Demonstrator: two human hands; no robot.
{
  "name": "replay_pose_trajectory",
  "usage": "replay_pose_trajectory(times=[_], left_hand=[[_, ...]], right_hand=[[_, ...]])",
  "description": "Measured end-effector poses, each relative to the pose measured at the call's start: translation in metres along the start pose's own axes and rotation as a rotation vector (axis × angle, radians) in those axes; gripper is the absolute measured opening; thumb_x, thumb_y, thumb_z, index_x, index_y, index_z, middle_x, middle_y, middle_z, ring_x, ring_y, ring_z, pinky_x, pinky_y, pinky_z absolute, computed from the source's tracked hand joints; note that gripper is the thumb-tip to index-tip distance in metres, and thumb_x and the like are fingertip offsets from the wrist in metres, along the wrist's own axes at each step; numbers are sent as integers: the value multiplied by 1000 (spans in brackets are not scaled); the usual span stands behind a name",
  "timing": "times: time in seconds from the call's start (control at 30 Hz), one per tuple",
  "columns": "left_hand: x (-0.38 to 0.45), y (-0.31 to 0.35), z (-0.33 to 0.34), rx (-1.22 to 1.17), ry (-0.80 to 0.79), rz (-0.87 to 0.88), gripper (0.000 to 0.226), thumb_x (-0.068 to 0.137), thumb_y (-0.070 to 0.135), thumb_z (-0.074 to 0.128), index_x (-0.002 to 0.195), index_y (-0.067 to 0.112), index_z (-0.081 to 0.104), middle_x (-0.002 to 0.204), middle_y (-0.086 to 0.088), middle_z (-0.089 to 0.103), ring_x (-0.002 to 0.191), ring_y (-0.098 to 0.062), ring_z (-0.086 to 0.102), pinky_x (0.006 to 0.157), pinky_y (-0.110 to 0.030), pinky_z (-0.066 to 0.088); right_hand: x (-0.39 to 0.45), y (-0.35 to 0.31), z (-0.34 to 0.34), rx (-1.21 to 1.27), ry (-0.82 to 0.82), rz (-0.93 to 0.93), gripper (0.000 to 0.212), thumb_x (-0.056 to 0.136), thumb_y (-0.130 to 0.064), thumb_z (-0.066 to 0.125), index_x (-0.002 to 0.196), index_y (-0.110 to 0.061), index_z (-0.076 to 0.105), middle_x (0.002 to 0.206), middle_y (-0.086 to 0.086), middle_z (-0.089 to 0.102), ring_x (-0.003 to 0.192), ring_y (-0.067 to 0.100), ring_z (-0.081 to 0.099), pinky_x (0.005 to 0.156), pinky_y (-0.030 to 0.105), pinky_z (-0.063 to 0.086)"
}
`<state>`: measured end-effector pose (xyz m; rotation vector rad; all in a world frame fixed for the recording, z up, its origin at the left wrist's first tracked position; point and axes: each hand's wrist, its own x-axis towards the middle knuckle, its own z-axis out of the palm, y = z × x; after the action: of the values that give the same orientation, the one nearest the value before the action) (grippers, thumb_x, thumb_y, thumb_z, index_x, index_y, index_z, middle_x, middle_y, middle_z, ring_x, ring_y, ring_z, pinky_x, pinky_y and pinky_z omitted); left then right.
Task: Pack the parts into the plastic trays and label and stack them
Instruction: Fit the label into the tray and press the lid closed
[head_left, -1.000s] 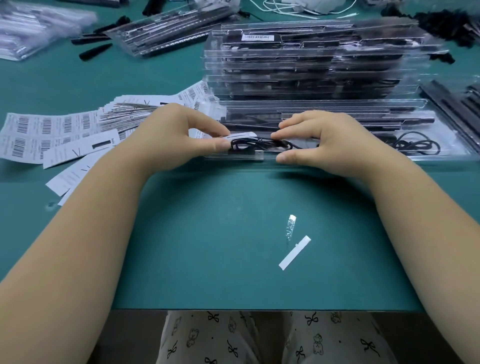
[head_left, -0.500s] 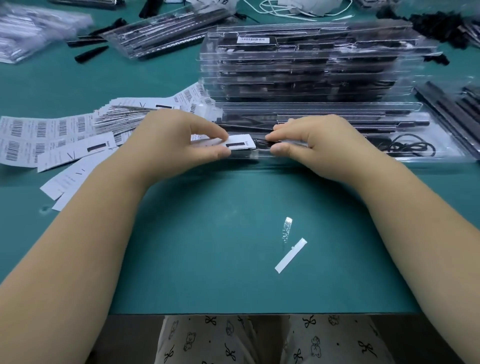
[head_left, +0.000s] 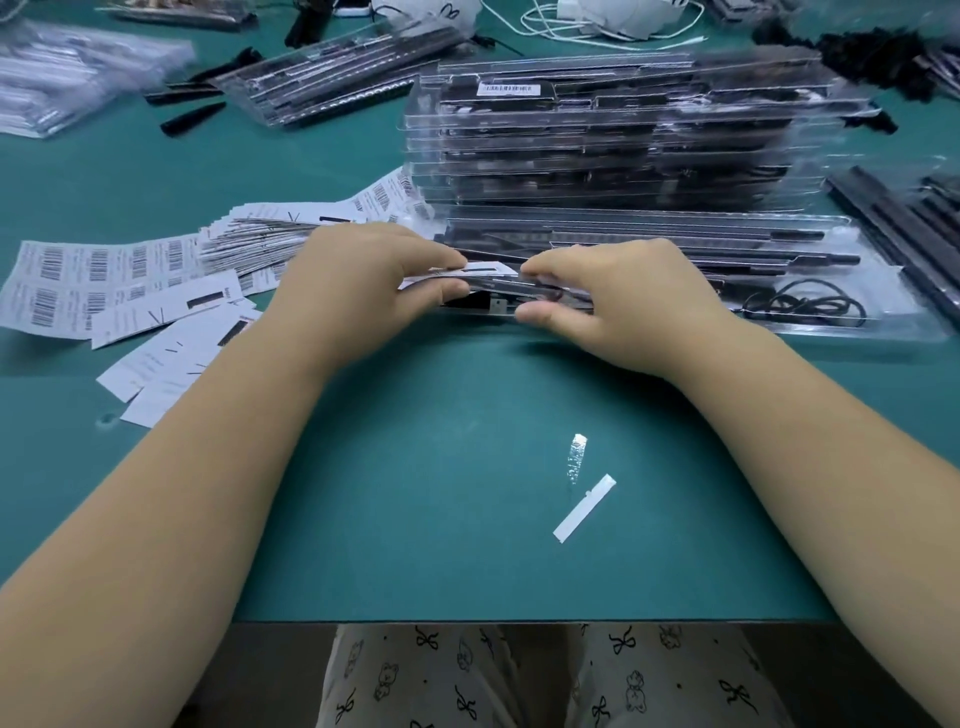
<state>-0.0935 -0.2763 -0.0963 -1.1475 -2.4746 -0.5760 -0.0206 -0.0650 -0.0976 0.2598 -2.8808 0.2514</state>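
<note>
A clear plastic tray (head_left: 810, 322) with long black parts and a coiled black cable (head_left: 800, 306) lies on the green table in front of me. My left hand (head_left: 358, 291) pinches a white paper label (head_left: 483, 270) over the tray's near left end. My right hand (head_left: 613, 301) pinches the same end of the tray between thumb and fingers, its fingertips meeting the label. Behind stands a tall stack of filled clear trays (head_left: 623, 145), the top one bearing a barcode label (head_left: 509, 89).
A fanned pile of white labels and barcode sheets (head_left: 135, 291) lies at the left. Bags of black parts (head_left: 332, 78) sit at the back. More black rods (head_left: 904, 228) lie at the right. Two small paper strips (head_left: 584, 506) rest near the table's front edge.
The white label has come over the tray's left end, between my two hands. Both hands have stayed at that end, and the fingers have closed on label and tray.
</note>
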Motion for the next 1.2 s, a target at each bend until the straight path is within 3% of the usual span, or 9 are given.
replay_pose_trajectory(times=[0.17, 0.27, 0.4, 0.47, 0.6, 0.73, 0.87, 1.07, 1.2], left_hand=[[-2, -4, -4, -299, 71, -201, 15, 81, 26, 74, 94, 35, 72, 84, 27, 63, 82, 6, 59, 82, -14, 45], [-4, 8, -11, -254, 239, -24, 21, 81, 15, 64, 91, 32, 69, 86, 13, 63, 90, -17, 49, 88, -18, 37], [-2, 30, -5, -11, 109, 396, 14, 75, 11, 65, 80, 15, 78, 72, -2, 68, 64, -25, 52, 67, -34, 46], [-1, 27, -4, 108, 131, 457, 9, 75, 7, 69, 77, 11, 77, 70, -4, 69, 60, -26, 58, 60, -32, 49], [-6, 20, -10, 127, 249, 402, 11, 80, 5, 67, 76, 10, 76, 70, -6, 68, 59, -25, 60, 52, -30, 49], [-8, 24, -1, 280, 100, 341, 11, 72, 0, 71, 67, 9, 74, 62, -7, 65, 51, -26, 61, 42, -29, 47], [-9, 32, 5, 375, -6, 192, 12, 70, -3, 71, 67, 8, 73, 62, -7, 64, 60, -28, 60, 45, -29, 46], [-11, 45, 16, 404, -161, -13, 28, 94, 17, 41, 106, 12, 66, 99, -5, 63, 85, -31, 58, 59, -31, 37], [-10, 43, 10, 339, -77, 58, 17, 88, 6, 53, 91, 4, 70, 86, -13, 67, 66, -36, 60, 53, -36, 47]], right_hand=[[1, 1, 1, -29, 3, -13, 41, 98, -48, 32, 125, -29, 57, 107, 2, 70, 103, 28, 60, 83, 33, 43], [2, 1, 0, -15, 8, 5, 40, 99, -45, 30, 121, -26, 58, 91, 2, 68, 92, 31, 60, 69, 33, 36], [1, 2, -1, 37, 12, 37, 38, 99, -45, 33, 123, -28, 58, 98, 5, 70, 97, 31, 60, 75, 33, 40], [1, 3, -2, 62, 7, 41, 38, 99, -45, 34, 122, -29, 59, 102, 3, 70, 100, 30, 59, 77, 32, 39], [0, 3, -5, 89, -15, 57, 37, 99, -46, 34, 123, -31, 59, 109, -2, 70, 104, 27, 58, 81, 32, 39], [0, 4, -5, 112, -22, 65, 35, 99, -44, 36, 123, -33, 60, 111, -3, 69, 106, 25, 58, 82, 31, 39], [0, 4, -5, 130, -37, 75, 35, 99, -45, 36, 122, -35, 60, 112, -8, 69, 108, 20, 58, 83, 29, 40], [1, 4, -7, 150, -34, 83, 35, 98, -47, 36, 120, -35, 61, 113, -11, 68, 109, 17, 57, 82, 27, 38], [1, 4, -8, 174, -43, 98, 35, 98, -48, 37, 119, -36, 62, 110, -13, 68, 107, 15, 57, 81, 26, 38]])
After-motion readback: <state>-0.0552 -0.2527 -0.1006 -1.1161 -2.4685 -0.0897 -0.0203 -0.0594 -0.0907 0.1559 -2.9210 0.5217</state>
